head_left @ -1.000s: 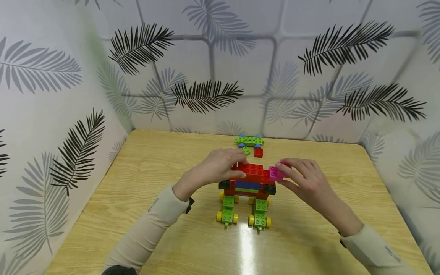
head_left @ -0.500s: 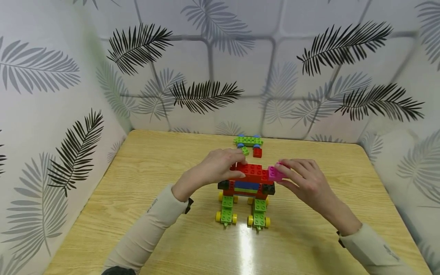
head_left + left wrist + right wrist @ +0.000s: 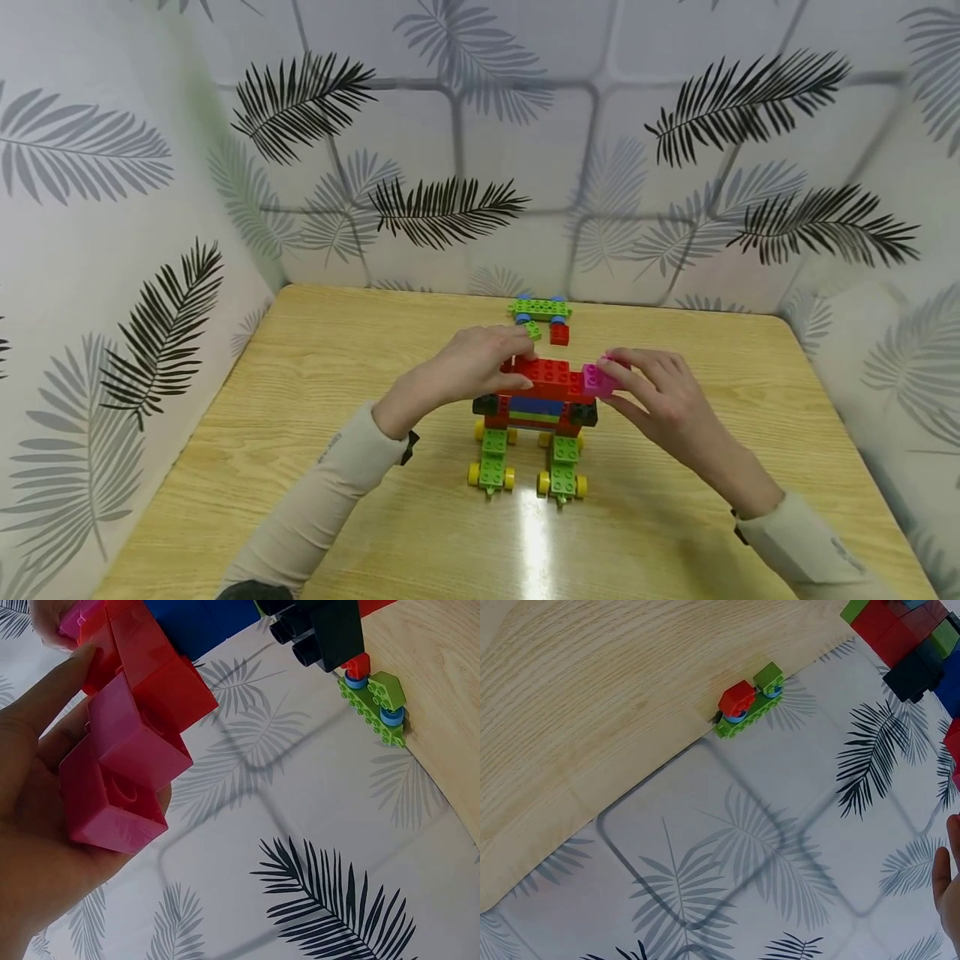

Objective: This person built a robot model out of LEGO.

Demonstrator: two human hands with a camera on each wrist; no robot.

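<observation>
- right hand (image 3: 663,392) pinching a pink brick (image 3: 598,380) against the right top edge of the brick robot (image 3: 538,408)
- left hand (image 3: 472,364) curled over its red top, holding it
- robot's mid-table (image 3: 315,375), small green wheeled piece (image 3: 540,309) behind

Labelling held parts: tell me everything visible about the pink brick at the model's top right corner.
The pink brick is a small, glossy plastic studded block, bright magenta. It sits level against the right end of the red top layer of the brick model, above a black brick. The right hand pinches it, fingers over its top and far side, thumb beneath. Whether it is fully pressed on cannot be told. The left hand grips the model's other end.
</observation>
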